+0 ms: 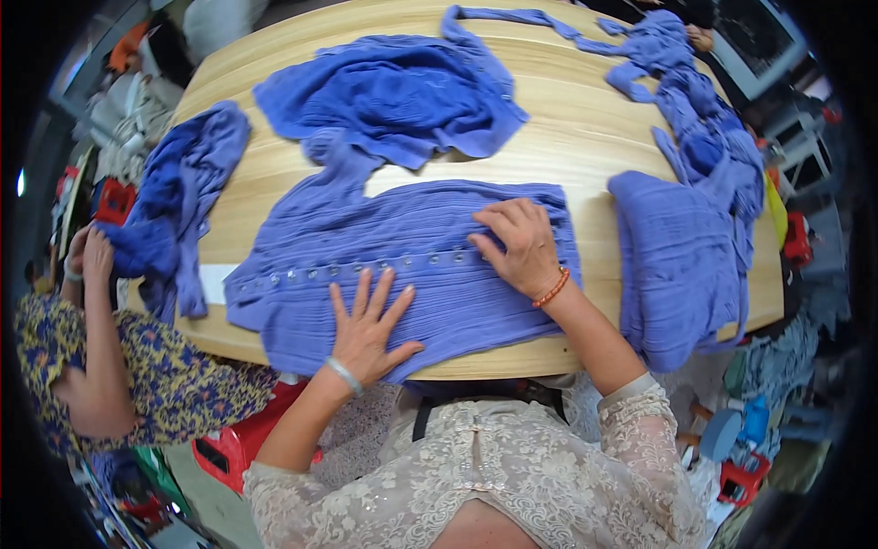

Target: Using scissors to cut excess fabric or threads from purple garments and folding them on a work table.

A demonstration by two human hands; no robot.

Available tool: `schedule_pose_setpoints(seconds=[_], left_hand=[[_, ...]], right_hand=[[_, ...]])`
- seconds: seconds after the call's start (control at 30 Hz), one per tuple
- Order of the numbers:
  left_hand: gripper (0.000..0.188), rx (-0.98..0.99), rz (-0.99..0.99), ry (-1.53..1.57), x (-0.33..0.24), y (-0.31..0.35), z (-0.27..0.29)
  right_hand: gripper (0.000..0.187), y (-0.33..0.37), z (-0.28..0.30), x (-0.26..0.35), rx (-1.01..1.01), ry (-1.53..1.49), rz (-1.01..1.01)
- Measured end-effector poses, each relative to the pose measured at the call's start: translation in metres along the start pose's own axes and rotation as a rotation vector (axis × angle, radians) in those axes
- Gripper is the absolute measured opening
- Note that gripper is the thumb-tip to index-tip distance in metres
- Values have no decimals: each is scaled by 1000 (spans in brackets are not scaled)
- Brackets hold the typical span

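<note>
A blue-violet ribbed knit cardigan (402,224) lies spread on the table in front of me, with a row of round buttons running lengthwise along its middle. My left hand (368,331) rests flat on its near half, fingers spread, just below the buttons. Over the right end of the cardigan is my right hand (521,240), palm down, its fingers loosely bent and the thumb apart from them. Nothing shows between those fingers, though their tips meet the cloth near the buttons' right end. One sleeve stretches away at the upper left.
Beyond lies another blue garment (393,96), bunched up. A folded blue stack (677,270) sits to the right, with tangled blue pieces (695,110) behind it on the wooden table (585,128). At left, a person's hands (90,252) hold a blue garment (187,183). A red stool (247,444) stands below.
</note>
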State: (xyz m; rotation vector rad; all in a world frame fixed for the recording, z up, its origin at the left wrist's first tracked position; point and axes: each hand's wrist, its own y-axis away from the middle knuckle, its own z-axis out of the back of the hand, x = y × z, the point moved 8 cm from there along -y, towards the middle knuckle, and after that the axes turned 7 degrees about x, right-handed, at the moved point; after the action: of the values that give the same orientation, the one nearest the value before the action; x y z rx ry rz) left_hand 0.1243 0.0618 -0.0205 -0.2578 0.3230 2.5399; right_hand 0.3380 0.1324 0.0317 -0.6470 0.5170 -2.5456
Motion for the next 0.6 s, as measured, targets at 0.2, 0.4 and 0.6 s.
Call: schedule_pose_setpoints(seconds=[0.2, 0.4, 0.6], left_hand=[[47, -207, -117, 138, -19, -15, 37], [35, -357, -283, 283, -46, -76, 62], [26, -146, -214, 278, -56, -136, 43]], right_hand=[[29, 34, 7, -3, 123, 25, -104], [22, 33, 4, -7, 172, -19, -132], [13, 39, -2, -3, 180, -78, -129]])
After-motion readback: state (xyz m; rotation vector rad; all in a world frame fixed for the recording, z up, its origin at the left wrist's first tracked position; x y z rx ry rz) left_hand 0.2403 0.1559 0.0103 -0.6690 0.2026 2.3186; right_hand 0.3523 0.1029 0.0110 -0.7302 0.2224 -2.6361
